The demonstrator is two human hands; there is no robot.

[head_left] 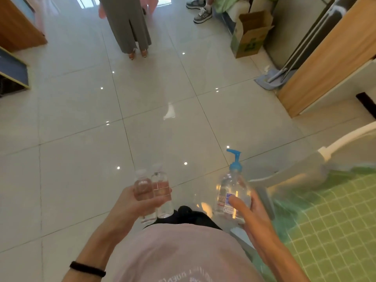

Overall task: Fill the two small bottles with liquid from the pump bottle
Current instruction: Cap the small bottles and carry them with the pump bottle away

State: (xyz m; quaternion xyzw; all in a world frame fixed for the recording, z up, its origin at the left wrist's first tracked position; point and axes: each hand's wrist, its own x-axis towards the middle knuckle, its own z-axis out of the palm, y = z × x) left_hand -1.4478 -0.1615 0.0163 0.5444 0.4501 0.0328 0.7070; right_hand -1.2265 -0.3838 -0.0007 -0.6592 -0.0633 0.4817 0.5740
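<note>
Standing caps up and touching each other, the two small bottles [152,192] are held in the left grip [140,204], fingers curled round both. Near them on the right, the pump bottle [232,190] is clasped in the right grip [254,216], thumb across its label. Tiled floor [81,159] lies below, a green checked cloth [335,220] at right, and a box [250,35] and mop [270,81] well beyond.

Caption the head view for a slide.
Standing over a tiled floor, left hand grips two small bottles while right hand holds the pump bottle.
</note>
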